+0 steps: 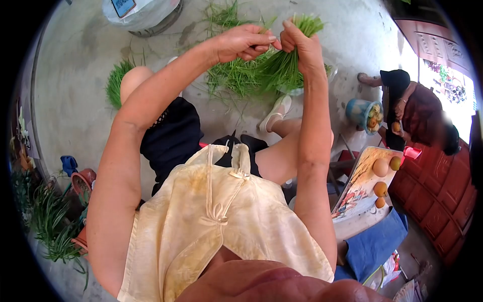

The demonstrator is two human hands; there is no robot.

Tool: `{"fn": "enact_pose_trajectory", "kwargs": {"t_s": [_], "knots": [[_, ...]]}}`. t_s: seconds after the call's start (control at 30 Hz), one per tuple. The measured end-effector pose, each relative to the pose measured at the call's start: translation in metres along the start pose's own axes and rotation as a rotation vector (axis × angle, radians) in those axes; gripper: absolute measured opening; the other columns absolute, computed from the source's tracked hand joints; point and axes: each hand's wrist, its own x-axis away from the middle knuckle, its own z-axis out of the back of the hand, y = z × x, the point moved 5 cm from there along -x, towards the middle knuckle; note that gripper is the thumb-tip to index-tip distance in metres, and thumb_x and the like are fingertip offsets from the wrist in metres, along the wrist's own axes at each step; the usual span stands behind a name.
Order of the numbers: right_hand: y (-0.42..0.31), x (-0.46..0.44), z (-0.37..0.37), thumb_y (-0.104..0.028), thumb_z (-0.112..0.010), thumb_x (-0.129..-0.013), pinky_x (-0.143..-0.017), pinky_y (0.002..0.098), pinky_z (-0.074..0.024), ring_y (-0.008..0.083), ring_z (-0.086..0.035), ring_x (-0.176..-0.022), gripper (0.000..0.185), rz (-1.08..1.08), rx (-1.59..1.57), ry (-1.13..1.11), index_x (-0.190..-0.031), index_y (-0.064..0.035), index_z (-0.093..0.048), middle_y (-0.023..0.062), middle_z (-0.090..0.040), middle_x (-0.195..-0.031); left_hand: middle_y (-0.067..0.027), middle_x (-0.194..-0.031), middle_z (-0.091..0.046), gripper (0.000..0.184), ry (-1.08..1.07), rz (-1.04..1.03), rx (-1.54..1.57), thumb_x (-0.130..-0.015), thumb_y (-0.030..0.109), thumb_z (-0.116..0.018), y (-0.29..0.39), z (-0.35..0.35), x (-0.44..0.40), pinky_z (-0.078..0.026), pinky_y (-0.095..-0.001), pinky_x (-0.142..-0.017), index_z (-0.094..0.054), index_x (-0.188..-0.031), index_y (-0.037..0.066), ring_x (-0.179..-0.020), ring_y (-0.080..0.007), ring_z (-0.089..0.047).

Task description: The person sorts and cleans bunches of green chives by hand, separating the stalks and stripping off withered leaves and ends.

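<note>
My right hand is closed round a thick bunch of chives, long thin green blades with their cut-looking ends sticking up above the fist. Close beside it, my left hand pinches a few chive blades between thumb and fingers, its fingertips almost touching the bunch. Below both hands, a loose heap of chives is spread over the concrete floor. Another pile of chives lies by my left knee, and more lie scattered near the top.
A plastic-covered round container carries a phone. At right, another person bends by a blue bucket of round fruit, one fruit in hand. A picture-topped board bears several fruits. Potted plants stand at left.
</note>
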Motion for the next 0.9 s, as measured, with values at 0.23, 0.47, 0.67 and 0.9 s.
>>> {"fn": "enact_pose_trajectory", "kwargs": {"t_s": [0.23,0.47,0.67,0.9], "knots": [[0.003,-0.001,0.002,-0.019,-0.064,-0.088,-0.045,0.0225,-0.0267,0.0070,-0.032,-0.046,0.019,-0.059,0.059,0.192,-0.074,-0.0111,-0.052,-0.0068,-0.032,-0.051,-0.0079,-0.102,-0.059,0.042,0.026,0.032,0.157,-0.097,0.033,-0.049,-0.015,0.001,-0.003,-0.052,-0.0281,-0.074,-0.050,-0.122,-0.001,-0.085,-0.0140,-0.059],[-0.008,-0.004,0.053,-0.017,-0.061,-0.089,-0.045,0.0220,-0.0274,0.0075,-0.031,-0.047,0.023,-0.024,-0.289,0.170,-0.072,-0.0128,-0.045,-0.0062,-0.030,-0.054,-0.0229,-0.134,-0.044,0.056,-0.013,0.039,0.412,-0.098,0.041,-0.040,-0.012,0.021,-0.002,-0.041,-0.0419,-0.102,-0.039,-0.133,-0.003,-0.118,-0.0297,-0.049],[-0.020,0.000,0.069,-0.017,-0.057,-0.091,-0.047,0.0233,-0.0306,0.0082,-0.032,-0.049,0.024,0.076,-0.450,0.196,-0.072,-0.0127,-0.044,-0.0052,-0.031,-0.055,-0.0112,-0.121,-0.056,0.038,0.254,-0.053,-0.567,-0.095,0.032,-0.051,-0.011,0.036,0.005,-0.046,-0.0325,-0.089,-0.057,-0.120,0.004,-0.105,-0.0198,-0.055],[-0.015,-0.012,0.087,-0.016,-0.054,-0.093,-0.052,0.0247,-0.0341,0.0090,-0.032,-0.052,0.024,0.143,-0.803,0.073,-0.072,-0.0127,-0.044,-0.0053,-0.031,-0.059,0.0010,-0.075,-0.058,0.027,0.398,-0.305,-0.875,-0.091,0.028,-0.059,-0.002,0.006,0.006,-0.044,-0.0245,-0.067,-0.065,-0.094,0.003,-0.071,-0.0075,-0.052]]}}
